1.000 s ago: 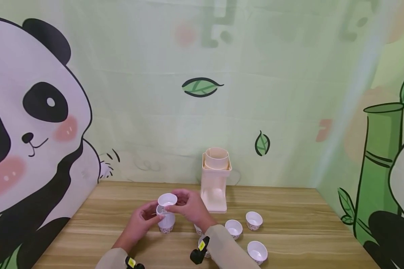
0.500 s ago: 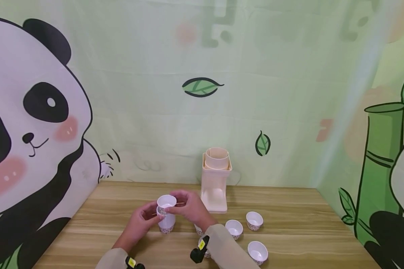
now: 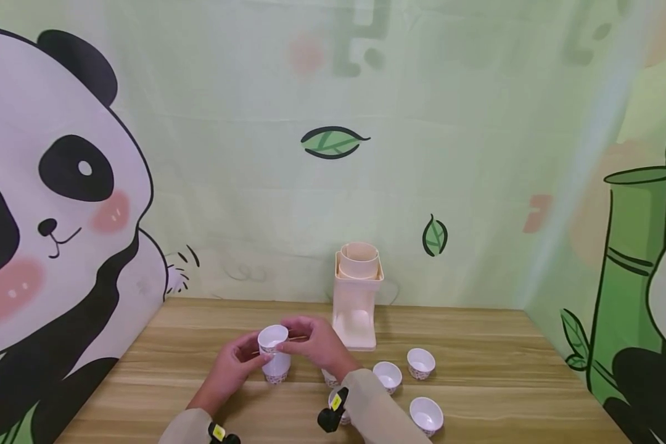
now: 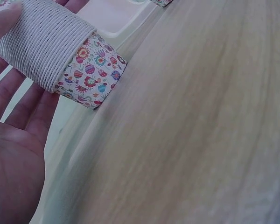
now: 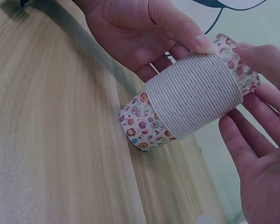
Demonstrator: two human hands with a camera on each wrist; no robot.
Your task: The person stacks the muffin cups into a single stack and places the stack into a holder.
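A tall stack of nested paper baking cups (image 3: 277, 365) stands on the wooden table, its layered white rims showing above a floral-printed base. My left hand (image 3: 229, 373) holds the stack near its upper end, thumb in front and fingers behind. Over its top, my right hand (image 3: 317, 346) pinches a single floral baking cup (image 3: 272, 337), mouth up. In the right wrist view this top cup (image 5: 240, 65) sits with its base inside the uppermost rim of the stack (image 5: 191, 93). The left wrist view shows the ridged rims (image 4: 49, 39) beside the left fingers.
A pale pink stand (image 3: 355, 302) with a round cup-shaped piece in its top stands behind the hands. Loose baking cups (image 3: 387, 377) sit to the right, one (image 3: 426, 415) nearest the front. Others lie partly hidden by the right forearm. A printed fabric wall (image 3: 255, 185) rises behind the table.
My right hand has lowered the single cup slightly, so it sits deeper in the top of the stack. The left hand keeps its hold in place.
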